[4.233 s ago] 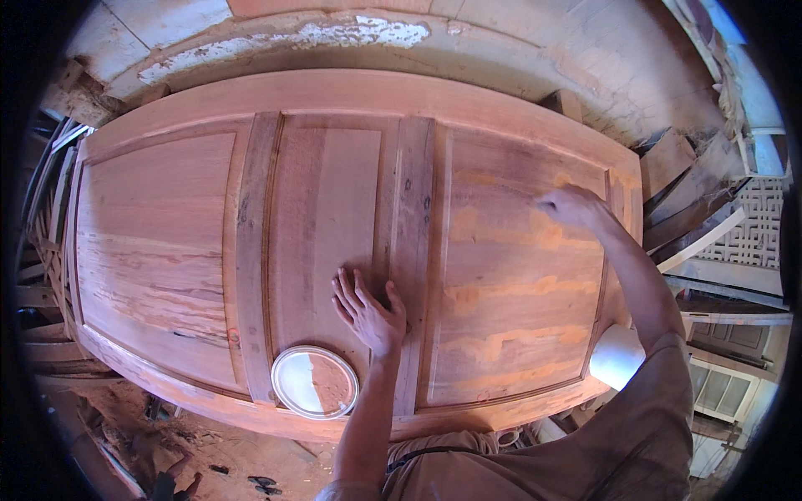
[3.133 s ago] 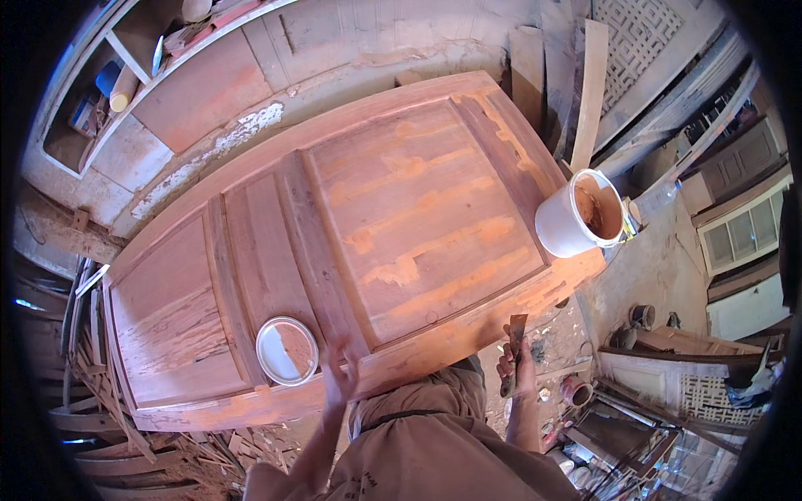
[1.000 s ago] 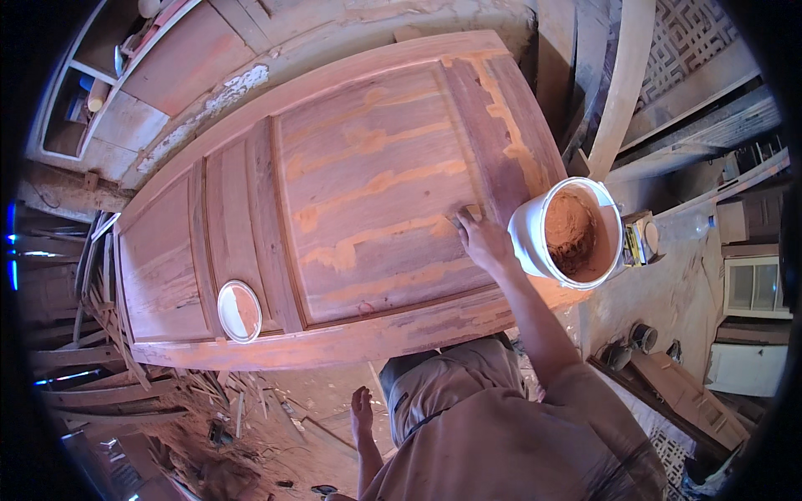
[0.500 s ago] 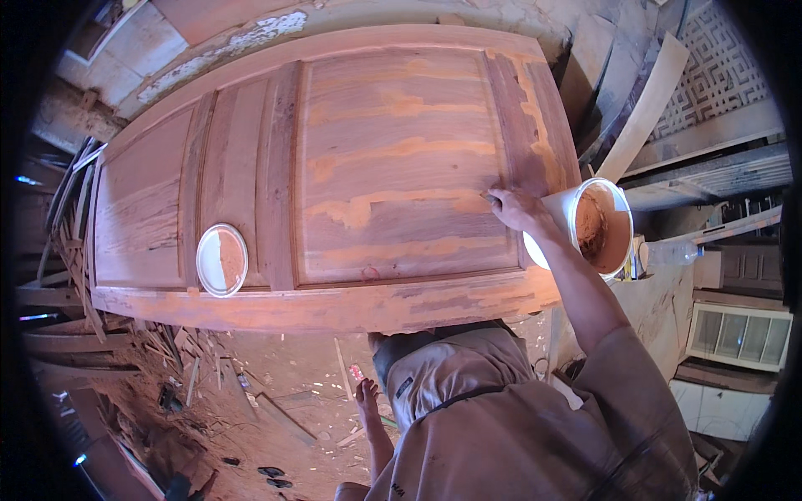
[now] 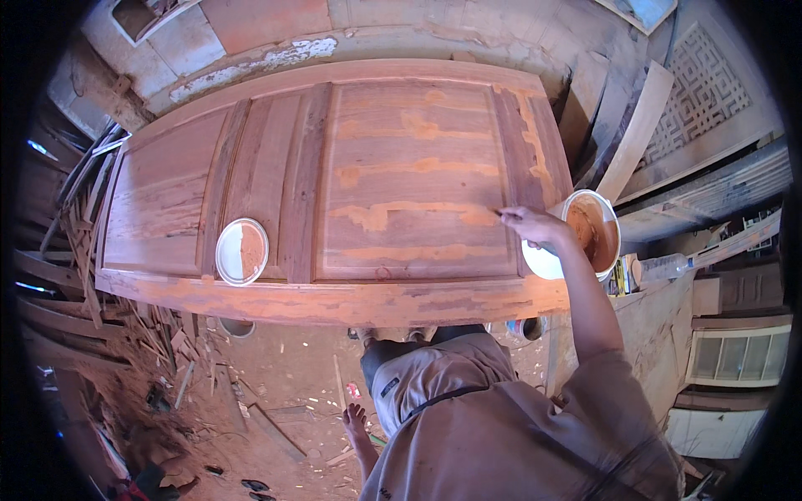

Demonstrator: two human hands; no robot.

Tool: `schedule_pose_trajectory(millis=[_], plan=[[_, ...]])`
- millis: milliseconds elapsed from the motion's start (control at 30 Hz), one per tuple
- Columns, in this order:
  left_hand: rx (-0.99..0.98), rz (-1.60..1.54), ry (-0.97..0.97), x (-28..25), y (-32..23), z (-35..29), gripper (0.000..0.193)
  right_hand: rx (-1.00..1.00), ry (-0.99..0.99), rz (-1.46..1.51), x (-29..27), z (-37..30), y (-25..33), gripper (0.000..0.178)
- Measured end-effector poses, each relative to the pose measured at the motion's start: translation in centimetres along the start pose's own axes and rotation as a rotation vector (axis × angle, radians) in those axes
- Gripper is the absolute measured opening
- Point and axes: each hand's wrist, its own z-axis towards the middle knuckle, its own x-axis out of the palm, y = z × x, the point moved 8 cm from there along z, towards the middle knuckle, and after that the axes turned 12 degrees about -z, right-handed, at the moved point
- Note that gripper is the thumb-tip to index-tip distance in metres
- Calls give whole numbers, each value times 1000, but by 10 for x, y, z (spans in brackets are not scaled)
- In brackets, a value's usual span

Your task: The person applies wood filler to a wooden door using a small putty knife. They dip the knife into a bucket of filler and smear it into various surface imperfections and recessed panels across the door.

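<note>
Beside the person's left hip, the left hand [image 5: 355, 420] is hanging low above the dusty floor [image 5: 309, 359], its grasp wide, the fingers parted and slightly bent. Farther up, the right hand [image 5: 535, 227] is gripping a scraper [image 5: 499, 213] in a narrow pinch; the fingers are hiding most of the tool, only a dark tip is poking out to the left, and whether it is touching wood I cannot tell. Under that hand a panelled wooden door [image 5: 305, 184] is lying flat across the middle of the view, its long near edge running just in front of the person. Orange filler [image 5: 368, 217] is streaking its right panel and marking its near and right borders. Toward the left, close to the near edge, a round white lid [image 5: 229, 252] is resting on the door, filler covering its right half. At the right end a white bucket [image 5: 541, 262] is standing just beside the right hand, the forearm crossing in front of it and filler showing inside. Between lid and scraper a broad stretch of door is giving open room for the right hand, while the bucket is crowding its other side. Off to the left, thin wood strips [image 5: 88, 250] are lying heaped; beyond the right end a pale plank [image 5: 635, 134] is leaning near a lattice panel [image 5: 702, 96], and past the far edge a stained wall [image 5: 376, 46] is running along.
</note>
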Motion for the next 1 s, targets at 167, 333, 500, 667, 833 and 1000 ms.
schedule_pose_trajectory(millis=[167,333,500,667,833,1000], plan=[[-53,191,65,-31,-6,46,46,-108,-107,883,20,-71,5,37],[242,330,208,47,-92,25,44,-56,-52,1207,148,-109,-71,59],[404,476,271,97,-206,-40,42,-77,-26,1399,250,-119,-41,54],[537,582,280,111,-263,-24,37,-212,35,1353,257,-114,4,31],[885,679,128,131,-366,-22,33,-211,-83,1268,258,-113,42,29],[1136,727,184,190,-445,-6,35,-143,-189,1334,299,-106,73,37]])
